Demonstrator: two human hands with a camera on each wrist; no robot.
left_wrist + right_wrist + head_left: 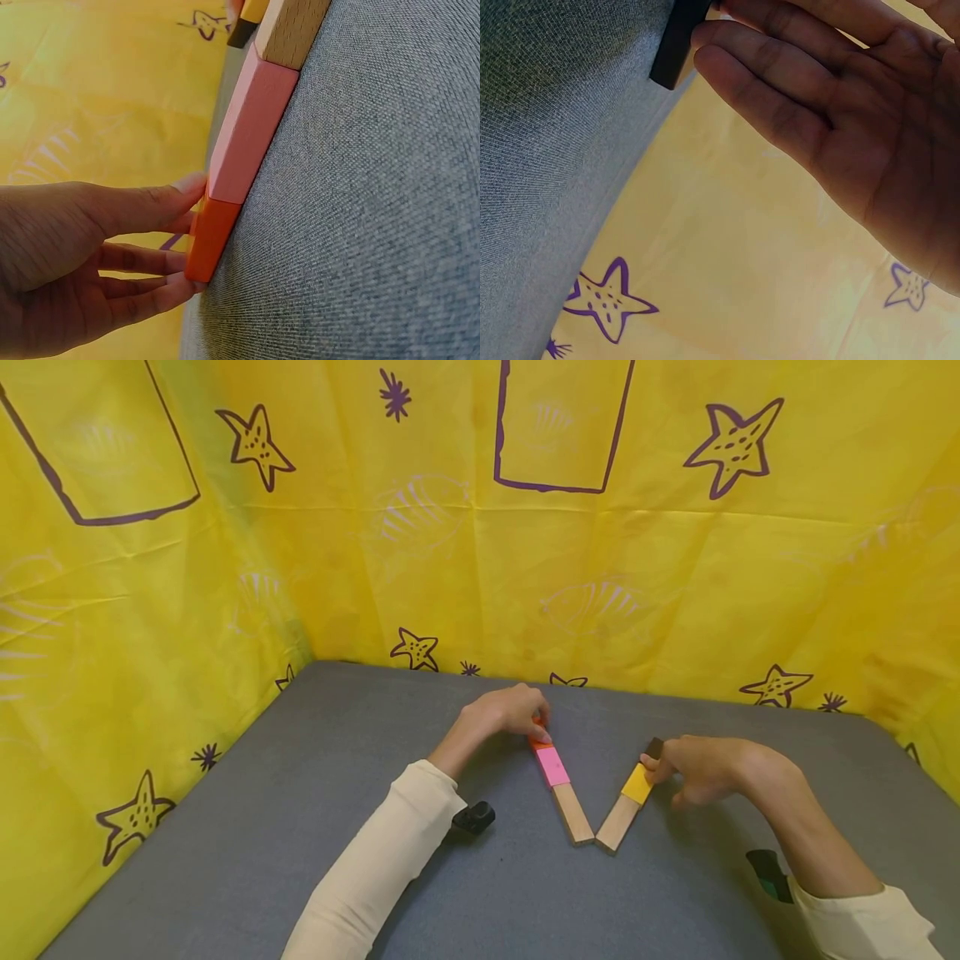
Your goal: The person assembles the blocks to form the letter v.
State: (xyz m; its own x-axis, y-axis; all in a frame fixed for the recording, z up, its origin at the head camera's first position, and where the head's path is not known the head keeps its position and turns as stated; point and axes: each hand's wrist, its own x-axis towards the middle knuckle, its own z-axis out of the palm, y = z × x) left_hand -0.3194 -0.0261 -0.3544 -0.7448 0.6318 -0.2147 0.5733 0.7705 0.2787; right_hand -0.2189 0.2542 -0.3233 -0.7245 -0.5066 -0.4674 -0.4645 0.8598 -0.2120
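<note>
Two slanting rows of wooden blocks lie on the grey table, their near ends almost meeting in a V. In the left row are an orange block (210, 238), a pink block (553, 767) and a plain wood block (573, 815). My left hand (508, 710) pinches the orange block at the far end, thumb close to the pink joint. The right row has a black block (679, 46), a yellow block (637, 785) and a plain wood block (618, 823). With fairly straight fingers, my right hand (705, 768) touches this row around the black and yellow blocks; its thumb hangs apart from them.
A yellow cloth (435, 560) with purple starfish and fish drawings hangs behind and to the left of the grey table (300, 802). Dark wrist devices (474, 817) sit by both sleeves.
</note>
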